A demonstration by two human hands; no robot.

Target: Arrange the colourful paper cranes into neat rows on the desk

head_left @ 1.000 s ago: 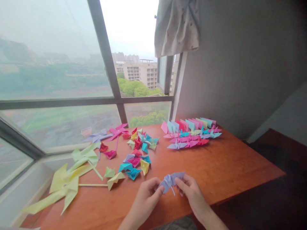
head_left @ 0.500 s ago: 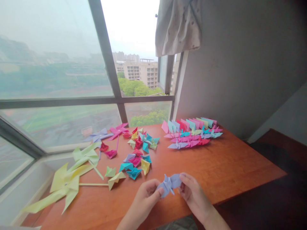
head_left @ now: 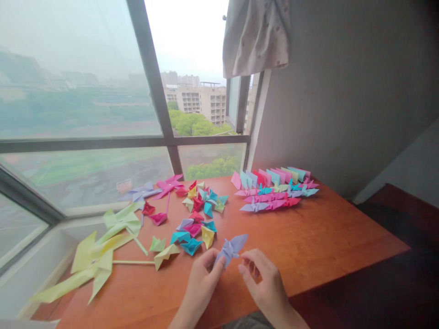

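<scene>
A lavender folded paper crane (head_left: 231, 248) is pinched at its left wing between the thumb and fingers of my left hand (head_left: 206, 278). Its other wing points up to the right, free. Just right of the crane is my right hand (head_left: 262, 278), its fingers curled close to the crane's lower point; whether the fingertips touch it is too small to tell. Both hands are above the front part of the brown wooden table (head_left: 325, 246).
Folded paper boats (head_left: 191, 246) in several colours lie left of centre. Paper pinwheels (head_left: 94, 262) spread along the window side. Rows of paper cranes (head_left: 270, 201) and folded pieces (head_left: 264, 177) stand at the back right. The table's right edge borders a dark area.
My right hand has let go of the crane's right wing and moved slightly down and left. The crane has turned, its free wing now pointing up, still in my left hand.
</scene>
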